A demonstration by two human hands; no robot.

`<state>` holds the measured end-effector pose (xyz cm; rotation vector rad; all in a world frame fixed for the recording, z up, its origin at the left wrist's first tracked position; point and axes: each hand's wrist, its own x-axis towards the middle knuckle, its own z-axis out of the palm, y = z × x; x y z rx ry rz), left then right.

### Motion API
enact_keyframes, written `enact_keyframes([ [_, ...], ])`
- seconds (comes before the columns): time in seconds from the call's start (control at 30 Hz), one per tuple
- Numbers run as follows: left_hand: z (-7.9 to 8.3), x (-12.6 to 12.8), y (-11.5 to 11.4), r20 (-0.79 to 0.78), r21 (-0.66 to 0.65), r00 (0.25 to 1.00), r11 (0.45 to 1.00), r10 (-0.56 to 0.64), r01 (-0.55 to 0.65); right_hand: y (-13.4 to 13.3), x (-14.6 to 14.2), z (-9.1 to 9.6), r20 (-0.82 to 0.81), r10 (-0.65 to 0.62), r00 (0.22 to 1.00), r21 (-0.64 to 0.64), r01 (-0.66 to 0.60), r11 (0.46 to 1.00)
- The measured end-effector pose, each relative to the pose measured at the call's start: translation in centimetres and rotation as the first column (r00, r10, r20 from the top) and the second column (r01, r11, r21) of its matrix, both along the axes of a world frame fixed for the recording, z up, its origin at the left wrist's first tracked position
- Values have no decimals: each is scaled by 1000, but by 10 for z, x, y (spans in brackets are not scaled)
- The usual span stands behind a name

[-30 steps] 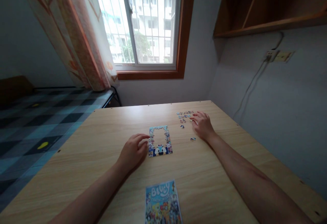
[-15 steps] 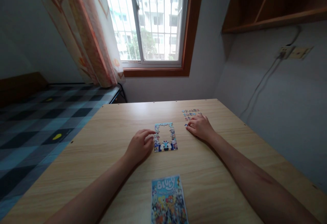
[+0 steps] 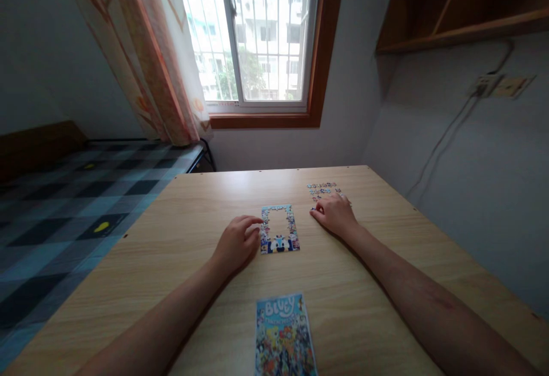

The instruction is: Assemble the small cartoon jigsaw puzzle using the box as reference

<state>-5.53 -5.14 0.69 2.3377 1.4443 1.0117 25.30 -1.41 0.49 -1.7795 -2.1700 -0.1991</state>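
A partly assembled jigsaw puzzle (image 3: 293, 230) lies mid-table, with its border joined, a blue-and-white dog face along the bottom and an open centre. Beside its left edge rests my left hand (image 3: 238, 241), thumb and index finger apart, the index tip touching the border. To the right, my right hand (image 3: 337, 214) lies low on the table with its fingers drawn together at a small dark blue puzzle piece (image 3: 313, 209), mostly covered by the fingertips. Loose puzzle pieces (image 3: 321, 185) sit in rows just beyond that hand, some hidden by it.
Closest to me on the wooden table (image 3: 206, 330) is a colourful picture sheet (image 3: 285, 336) marked "BLUEY". A checked bed (image 3: 107, 193) stands to the left, a curtained window (image 3: 270, 38) ahead, and a wall shelf (image 3: 463, 30) with a socket and cord at right.
My right fingers have closed in over the dark blue piece, which now shows less. My left hand stays at the puzzle's left edge. The whole view has shifted slightly.
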Motion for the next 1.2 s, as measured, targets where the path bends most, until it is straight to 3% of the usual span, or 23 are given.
enact_keyframes([
  [0.17,-1,0,0,10,-5,1000,1000,5,-5,-2,0,2,7,3,1000,-21,-3,1000],
  [0.57,-3,-3,1,26,-5,1000,1000,-5,6,5,12,8,-71,99,992,-207,-112,972],
  [0.8,-3,-3,1,18,12,999,999,-32,32,4,21,13,-115,50,992,-218,-74,973],
  [1.03,-3,-2,0,14,2,999,999,-36,36,-2,12,17,-43,123,992,-202,-129,971],
  [1.2,-3,-2,1,21,-10,999,999,-40,40,1,12,12,-126,139,982,-240,-166,956],
])
